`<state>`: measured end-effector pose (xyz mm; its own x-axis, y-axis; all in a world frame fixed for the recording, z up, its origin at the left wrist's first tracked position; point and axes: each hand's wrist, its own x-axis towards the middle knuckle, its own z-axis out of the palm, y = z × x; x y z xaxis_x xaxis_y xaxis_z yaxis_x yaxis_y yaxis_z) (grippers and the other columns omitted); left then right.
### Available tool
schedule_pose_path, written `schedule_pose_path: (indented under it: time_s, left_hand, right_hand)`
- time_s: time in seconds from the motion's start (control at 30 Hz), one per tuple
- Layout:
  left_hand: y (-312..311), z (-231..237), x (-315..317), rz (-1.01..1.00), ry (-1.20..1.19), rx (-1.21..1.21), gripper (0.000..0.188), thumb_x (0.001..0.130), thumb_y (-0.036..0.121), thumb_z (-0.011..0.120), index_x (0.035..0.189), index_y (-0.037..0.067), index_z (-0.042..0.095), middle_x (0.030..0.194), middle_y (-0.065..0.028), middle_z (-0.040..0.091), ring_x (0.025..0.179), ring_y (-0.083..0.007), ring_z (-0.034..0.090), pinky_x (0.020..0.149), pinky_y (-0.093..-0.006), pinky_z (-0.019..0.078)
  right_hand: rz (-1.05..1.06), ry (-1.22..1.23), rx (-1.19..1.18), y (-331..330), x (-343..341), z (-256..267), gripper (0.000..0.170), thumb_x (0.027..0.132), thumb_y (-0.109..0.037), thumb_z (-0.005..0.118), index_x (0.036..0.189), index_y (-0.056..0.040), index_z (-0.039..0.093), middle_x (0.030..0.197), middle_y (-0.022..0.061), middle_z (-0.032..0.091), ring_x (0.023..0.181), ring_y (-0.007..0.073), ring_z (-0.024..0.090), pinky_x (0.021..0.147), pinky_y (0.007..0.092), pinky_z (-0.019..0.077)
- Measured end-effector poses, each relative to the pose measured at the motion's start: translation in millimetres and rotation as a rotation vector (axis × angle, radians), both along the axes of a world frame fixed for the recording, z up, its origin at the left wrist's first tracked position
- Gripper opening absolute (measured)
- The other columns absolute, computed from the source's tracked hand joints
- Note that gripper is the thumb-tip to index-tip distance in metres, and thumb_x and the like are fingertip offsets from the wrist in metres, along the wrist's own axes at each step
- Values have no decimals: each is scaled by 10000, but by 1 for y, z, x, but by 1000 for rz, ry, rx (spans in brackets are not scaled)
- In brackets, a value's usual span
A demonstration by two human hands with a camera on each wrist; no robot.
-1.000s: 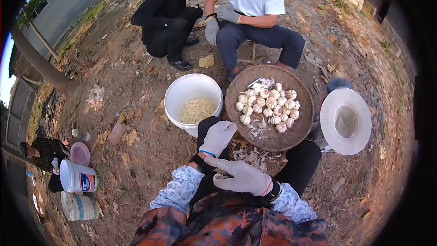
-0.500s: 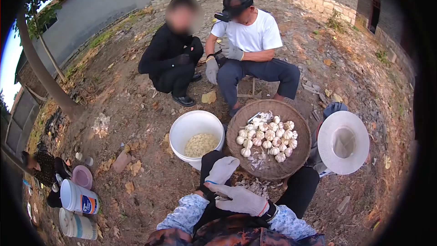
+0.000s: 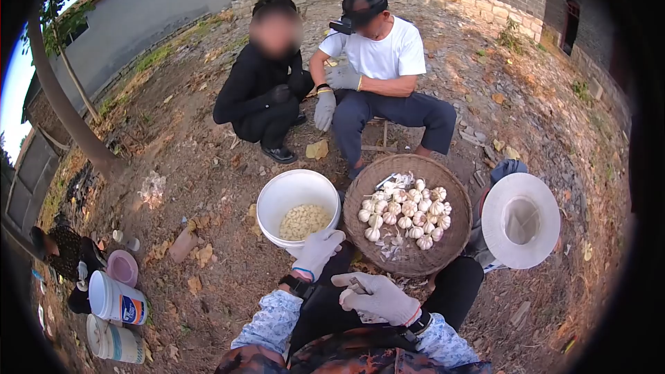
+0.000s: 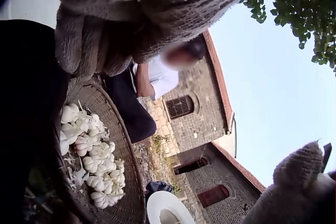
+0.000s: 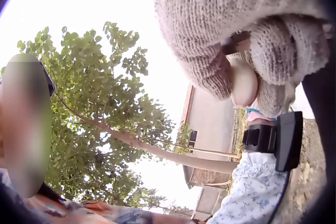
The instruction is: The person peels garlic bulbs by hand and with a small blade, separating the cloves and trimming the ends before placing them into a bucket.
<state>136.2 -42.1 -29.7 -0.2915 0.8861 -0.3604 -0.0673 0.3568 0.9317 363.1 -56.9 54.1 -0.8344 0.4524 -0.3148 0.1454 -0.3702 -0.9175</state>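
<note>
My gloved right hand (image 3: 381,299) is in front of my lap, its thumb and fingers pinching a pale garlic clove (image 5: 244,82) with a pinkish end. A thin dark piece (image 3: 357,285) also shows between those fingers, mostly hidden by the glove. My gloved left hand (image 3: 318,253) is at the near rim of a white bucket (image 3: 264,225), fingers loosely bent and no object visible in them. Peeled cloves (image 3: 305,221) lie inside this bucket. A round wicker basket (image 3: 454,249) to its right holds whole garlic bulbs (image 3: 405,211) and loose skins (image 3: 393,248).
A person in a white shirt (image 3: 384,48) sits beyond the basket; another in black (image 3: 256,97) squats beside them. A white brimmed hat (image 3: 547,235) is at right. Two buckets (image 3: 100,298), a pink basin (image 3: 122,268) and a third person are at far left.
My hands have separated: the left moved up from my knee toward the bucket rim, and the right turned so the clove and dark piece show. The head view has tilted up since the first frame.
</note>
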Motion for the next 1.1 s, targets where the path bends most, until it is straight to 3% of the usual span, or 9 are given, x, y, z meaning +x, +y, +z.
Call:
schedule_pose_path:
  time_s: [0.33,0.4,0.63,0.7,0.73,0.77,0.87,0.9,1.1]
  left_hand:
    - [-21,-17,-73,269,10,-26,189,955,228,657,895,55,707,742,26,610,637,-75,549,574,-253,426]
    - [-22,-19,-68,237,-10,-31,195,959,230,652,895,58,717,725,37,591,630,-79,540,572,-258,419]
    - [-9,-24,-40,104,201,4,233,974,256,664,988,39,748,793,24,634,712,-63,566,638,-225,440]
    - [-9,-13,-30,54,265,43,252,976,259,662,1009,25,749,814,5,652,736,-81,586,663,-240,459]
    - [-10,-10,-26,-6,330,90,273,978,263,659,1031,11,751,835,-14,671,761,-99,607,688,-255,478]
    - [-9,-17,-23,-7,534,180,319,987,275,602,1036,-9,737,948,-173,752,894,-322,720,823,-409,534]
    - [-8,-14,-18,-45,573,154,318,987,288,595,1051,16,746,1000,-188,750,965,-394,702,866,-438,537]
    - [-7,-19,-20,-57,561,110,340,989,288,641,1111,-14,738,1015,-143,754,963,-231,702,873,-345,528]
    - [-5,-28,-17,-57,698,146,320,969,281,634,1121,21,744,1072,-189,746,1032,-345,705,916,-404,533]
  right_hand:
    - [-340,-34,-269,9,53,-59,346,927,-102,698,1250,25,691,941,78,756,562,26,512,488,194,318]
    - [-378,-105,-253,4,42,-48,392,896,-93,713,1267,32,689,765,-23,630,493,33,395,476,207,268]
    - [62,-4,-34,2,-21,-22,698,940,-98,665,1571,30,395,886,-12,655,725,40,552,640,203,445]
    - [193,27,154,1,-36,-28,708,927,-182,672,1571,-16,430,1003,37,653,930,132,606,915,307,508]
    - [202,26,149,0,-41,-25,708,927,-182,672,1571,-16,430,1003,37,653,930,132,606,915,307,508]
    - [242,6,176,0,-44,-20,715,928,-189,673,1579,-30,423,1064,62,663,961,146,607,941,317,504]
    - [313,-40,193,-1,-53,-13,716,936,-194,671,1588,-46,412,1258,120,687,1038,155,619,989,313,492]
    - [296,2,228,-2,-55,-13,710,941,-192,667,1588,-50,411,1303,141,680,1052,160,630,987,309,494]
    - [336,45,367,-3,-59,-15,689,960,-195,651,1589,-60,404,1323,190,689,1057,200,684,953,323,518]
